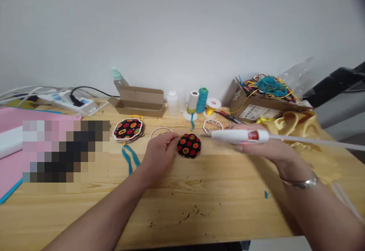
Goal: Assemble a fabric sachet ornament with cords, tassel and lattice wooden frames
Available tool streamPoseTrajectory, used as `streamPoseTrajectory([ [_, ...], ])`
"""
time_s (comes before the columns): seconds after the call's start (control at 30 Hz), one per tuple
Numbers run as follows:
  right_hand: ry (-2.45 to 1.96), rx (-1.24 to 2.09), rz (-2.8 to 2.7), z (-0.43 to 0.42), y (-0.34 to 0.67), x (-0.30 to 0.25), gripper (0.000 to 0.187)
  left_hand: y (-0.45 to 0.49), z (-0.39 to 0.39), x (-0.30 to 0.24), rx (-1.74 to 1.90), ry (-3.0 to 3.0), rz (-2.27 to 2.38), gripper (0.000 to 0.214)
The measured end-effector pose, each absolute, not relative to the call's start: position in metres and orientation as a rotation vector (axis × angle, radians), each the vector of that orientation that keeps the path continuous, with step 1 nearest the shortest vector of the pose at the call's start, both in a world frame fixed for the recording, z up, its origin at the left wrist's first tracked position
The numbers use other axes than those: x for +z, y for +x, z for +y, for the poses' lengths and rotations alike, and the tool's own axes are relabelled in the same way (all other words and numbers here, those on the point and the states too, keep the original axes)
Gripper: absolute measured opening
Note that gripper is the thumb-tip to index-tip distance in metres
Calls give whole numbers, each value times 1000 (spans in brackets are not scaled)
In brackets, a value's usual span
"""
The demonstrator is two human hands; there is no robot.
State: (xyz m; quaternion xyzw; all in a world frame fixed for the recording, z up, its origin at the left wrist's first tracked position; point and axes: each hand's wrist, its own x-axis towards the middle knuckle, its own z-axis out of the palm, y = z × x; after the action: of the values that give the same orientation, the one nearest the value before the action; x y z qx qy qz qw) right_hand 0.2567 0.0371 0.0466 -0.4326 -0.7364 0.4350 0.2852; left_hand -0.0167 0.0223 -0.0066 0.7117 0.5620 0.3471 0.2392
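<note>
Two hands: both were occupied, and they stood apart, one at each side of the same work.
Left hand (163, 146): its fingertips were closed on the left edge of the round patterned piece.
Round patterned piece (189, 146): it was between the two hands, over the middle of the bench (171, 215); I cannot tell if it was lying flat or a little raised.
Right hand (258, 151): it was wrapped around a white pen-like tool (238, 136), probably a glue gun, with a pale rod (310, 141) out of its back.
Nozzle: it pointed at the upper right edge of the piece; the blur hides whether they touched.
Teal cord (192, 121): it ran from the top of the piece towards the spools.
Step in hand: in my judgement, glue was being applied, or prepared, at this edge.
Next move: it seemed to call for a steady left hold and an exact nozzle, with the fingers kept away from the tip.
</note>
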Motion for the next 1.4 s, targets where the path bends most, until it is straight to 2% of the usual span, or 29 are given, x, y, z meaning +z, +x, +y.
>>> streamPoseTrajectory([
  [0.13, -993, 1017, -2493, 34, 239, 42, 12, -17, 24, -8, 973, 1958, 1511, 21],
  [0.3, -953, 802, -2591, 31, 230, 24, 7, -15, 25, -14, 894, 2016, 1395, 20],
  [0.43, -843, 676, -2683, 28, 228, 14, 13, -13, 24, -15, 834, 2036, 1351, 19],
  [0.57, -787, 728, -2721, 26, 225, 16, 17, -12, 23, -15, 762, 2049, 1350, 20],
  [0.77, -818, 768, -2714, 24, 223, 16, 35, -11, 23, -15, 734, 2070, 1347, 18],
  [1.23, -798, 694, -2731, 27, 224, 17, 22, -11, 23, -14, 727, 2053, 1373, 20],
  [1.4, -853, 682, -2759, 27, 225, 16, 24, -11, 22, -13, 721, 2082, 1333, 20],
])
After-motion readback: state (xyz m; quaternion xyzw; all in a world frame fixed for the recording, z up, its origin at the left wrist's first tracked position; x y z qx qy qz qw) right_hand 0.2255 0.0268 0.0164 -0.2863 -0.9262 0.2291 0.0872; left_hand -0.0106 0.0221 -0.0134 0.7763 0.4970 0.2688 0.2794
